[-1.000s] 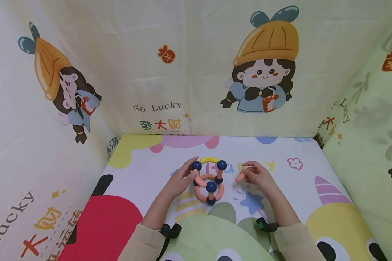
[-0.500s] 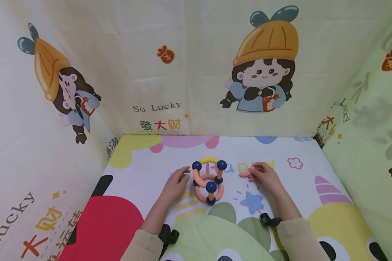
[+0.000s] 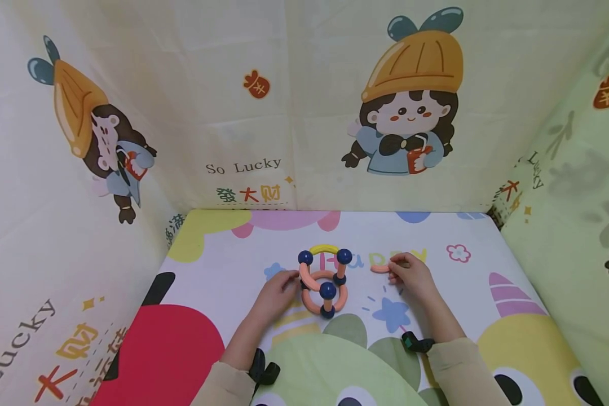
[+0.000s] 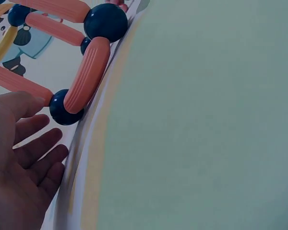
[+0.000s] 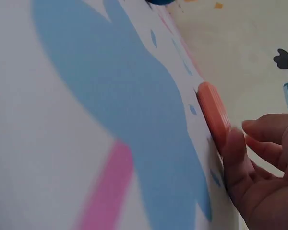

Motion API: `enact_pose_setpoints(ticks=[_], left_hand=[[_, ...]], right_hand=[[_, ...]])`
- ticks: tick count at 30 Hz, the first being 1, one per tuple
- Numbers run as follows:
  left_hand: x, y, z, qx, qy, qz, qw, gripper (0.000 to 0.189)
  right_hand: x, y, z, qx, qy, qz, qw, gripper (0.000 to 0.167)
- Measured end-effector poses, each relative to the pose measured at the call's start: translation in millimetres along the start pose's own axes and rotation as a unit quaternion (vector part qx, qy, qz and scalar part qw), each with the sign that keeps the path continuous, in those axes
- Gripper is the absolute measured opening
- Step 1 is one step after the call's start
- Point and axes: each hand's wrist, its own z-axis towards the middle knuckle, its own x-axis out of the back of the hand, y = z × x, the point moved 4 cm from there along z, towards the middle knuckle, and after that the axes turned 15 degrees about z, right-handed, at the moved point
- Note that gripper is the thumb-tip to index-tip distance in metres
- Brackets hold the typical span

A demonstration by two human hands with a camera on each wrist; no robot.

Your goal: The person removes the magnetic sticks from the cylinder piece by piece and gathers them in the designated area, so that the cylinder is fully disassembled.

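A magnetic stick-and-ball frame stands on the table, built from pink curved sticks, dark blue balls and one yellow stick at the top back. My left hand is at its left side. In the left wrist view its thumb overlaps a pink stick beside a blue ball, while the other fingers sit loosely below. A loose pink curved stick lies on the table to the right. Its near end is at the thumb of my right hand; the index fingertip stands apart from it.
The table has a printed cover, with printed cloth walls behind it and at both sides. Each wrist wears a black camera band, the left band and the right band.
My right hand has moved right and laid the pink stick on the table, its pinch loosened. My left hand has left the frame's upper stick, drawn back, then come in lower at the left side.
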Motion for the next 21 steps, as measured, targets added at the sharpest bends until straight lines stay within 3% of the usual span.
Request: enact_pose_setpoints(ticks=[5,8,13,17,21], left_hand=[[-2.2,2.1,-2.5,-0.007,-0.005,0.027,0.9996,0.042],[-4.1,2.4,-1.4,0.0,-0.007,0.039,0.9992,0.043],[-3.9,4.6,2.3,0.016,-0.011,0.043,0.9989,0.043],[-2.4,8.3,5.4,0.002,-0.01,0.047,0.9988,0.039],[-3.7,11.9,9.6,-0.027,-0.007,0.06,0.9978,0.028]], right_hand=[[-5,-11,-3.2,0.004,0.014,-0.036,0.9993,0.043],[-16,-20,-6.5,0.018,0.001,-0.037,0.9991,0.043],[-49,-30,-12.1,0.029,-0.085,-0.053,0.9946,0.042],[-75,-30,-14.5,0.04,-0.141,-0.076,0.9863,0.042],[-95,-28,-14.7,0.058,-0.194,-0.087,0.9755,0.03]])
